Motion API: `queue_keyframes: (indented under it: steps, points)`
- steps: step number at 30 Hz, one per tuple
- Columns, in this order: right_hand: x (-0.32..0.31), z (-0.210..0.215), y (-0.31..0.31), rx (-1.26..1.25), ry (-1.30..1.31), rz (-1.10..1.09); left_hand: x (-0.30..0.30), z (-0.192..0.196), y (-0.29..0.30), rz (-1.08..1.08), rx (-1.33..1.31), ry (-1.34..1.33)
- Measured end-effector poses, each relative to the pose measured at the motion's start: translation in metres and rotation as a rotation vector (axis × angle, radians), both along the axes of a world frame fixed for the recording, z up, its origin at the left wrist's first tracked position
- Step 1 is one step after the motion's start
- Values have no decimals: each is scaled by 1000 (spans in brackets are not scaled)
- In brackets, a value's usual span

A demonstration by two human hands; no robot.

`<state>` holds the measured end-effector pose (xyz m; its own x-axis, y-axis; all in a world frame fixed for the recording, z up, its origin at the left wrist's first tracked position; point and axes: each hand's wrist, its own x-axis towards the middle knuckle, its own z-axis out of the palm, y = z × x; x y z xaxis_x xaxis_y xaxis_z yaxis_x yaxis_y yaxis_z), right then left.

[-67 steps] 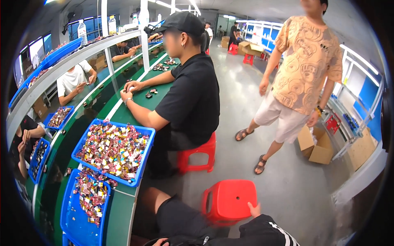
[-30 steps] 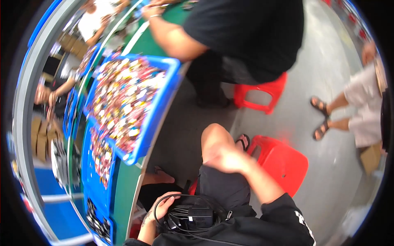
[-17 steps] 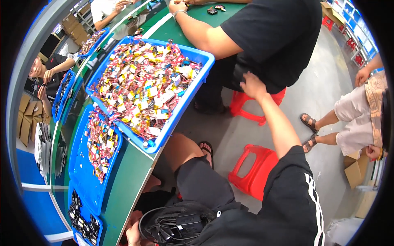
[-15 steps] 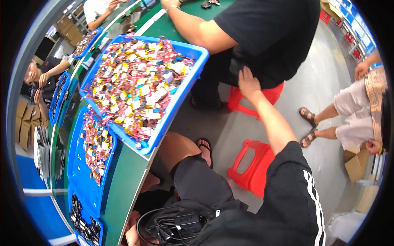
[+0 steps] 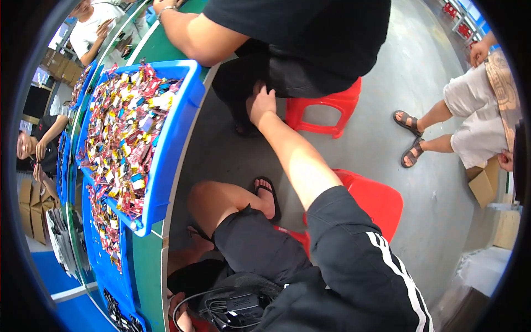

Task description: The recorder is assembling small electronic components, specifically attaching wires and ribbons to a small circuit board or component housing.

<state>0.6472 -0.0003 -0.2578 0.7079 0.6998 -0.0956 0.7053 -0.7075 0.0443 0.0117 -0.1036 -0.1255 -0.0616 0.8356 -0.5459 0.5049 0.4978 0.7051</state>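
Observation:
My right arm reaches up and away from the lower edge, in a black sleeve with white stripes. My right hand (image 5: 261, 105) rests against the dark trousers (image 5: 235, 91) of a seated co-worker in black. Its fingers are apart and slightly bent, with no object seen in them. At the lower left, beside the table edge, my left hand (image 5: 181, 314) shows only in part, its fingers mostly hidden. Near it lies a dark bundle of cables (image 5: 235, 304) with a small black box on my lap.
On the green table (image 5: 145, 260) stands a blue tray (image 5: 185, 105) heaped with small wrapped pieces; another blue tray (image 5: 126, 260) lies below it. Red stools stand under the co-worker (image 5: 323, 110) and beside my arm (image 5: 381, 202). Someone in sandals (image 5: 409, 138) stands at right.
In the view, my right hand has moved left and slightly up, from the co-worker's hip to the trouser leg. The whole view has shifted, with the table now farther left.

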Motion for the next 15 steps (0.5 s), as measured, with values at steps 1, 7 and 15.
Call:
queue_keyframes:
  steps: [1,7,15]
  points:
    - [0,0,-2,-17,48,29,-4,-2,1,23,-1,-2]
    - [4,-16,10,78,17,5,-40,-24,7,162,68,-63]
    - [5,0,-5,-52,99,-2,-84,-63,38,88,129,-62]
